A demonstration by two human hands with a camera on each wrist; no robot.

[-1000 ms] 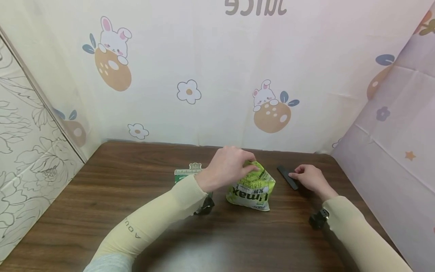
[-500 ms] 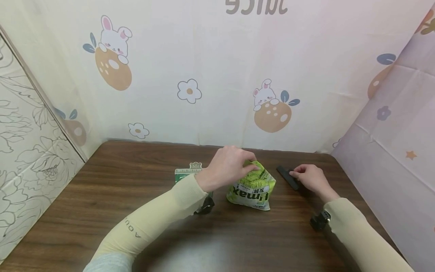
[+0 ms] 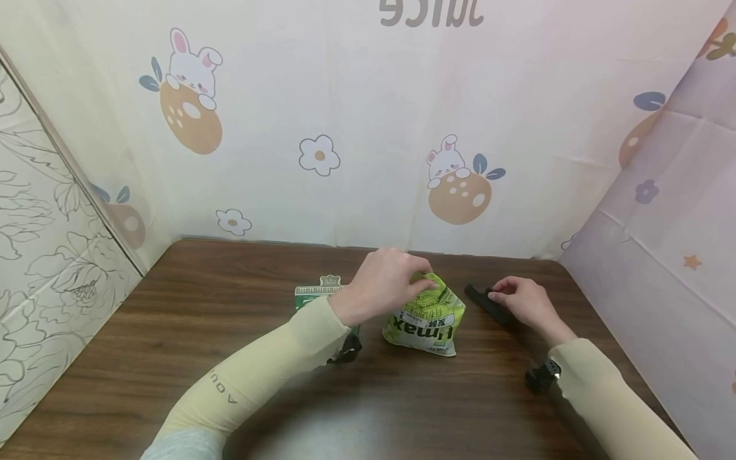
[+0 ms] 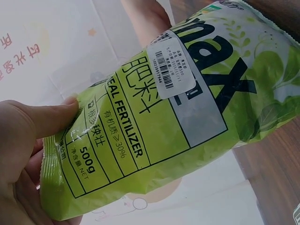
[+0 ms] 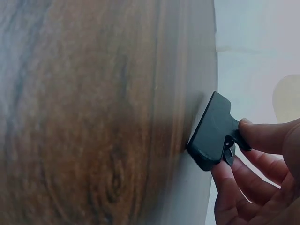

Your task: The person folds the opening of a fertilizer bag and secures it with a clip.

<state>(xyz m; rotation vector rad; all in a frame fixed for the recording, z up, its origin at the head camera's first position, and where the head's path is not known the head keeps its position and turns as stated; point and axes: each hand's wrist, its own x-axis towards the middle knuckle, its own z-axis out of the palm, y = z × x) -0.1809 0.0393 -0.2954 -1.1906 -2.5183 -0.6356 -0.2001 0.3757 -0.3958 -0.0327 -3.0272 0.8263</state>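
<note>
A green and white fertilizer bag (image 3: 424,319) stands on the table, its printing upside down in the head view. My left hand (image 3: 386,284) pinches the bag's top edge; in the left wrist view the thumb presses the bag's (image 4: 154,122) crimped end with fingers behind it. To the right, my right hand (image 3: 524,301) holds a black bag clip (image 3: 489,305) by its handles. The right wrist view shows the clip (image 5: 214,131) with its wide jaw toward the table and the thumb on one handle. The jaw looks closed.
A green and white package with a scalloped tab (image 3: 313,294) lies left of the bag, partly hidden behind the left forearm. The dark wooden table (image 3: 448,409) meets a printed curtain (image 3: 368,191) at the back and right.
The black clip has turned in my right hand, so its handle side now shows, and it has shifted slightly left. My left hand and the fertilizer bag stay in place.
</note>
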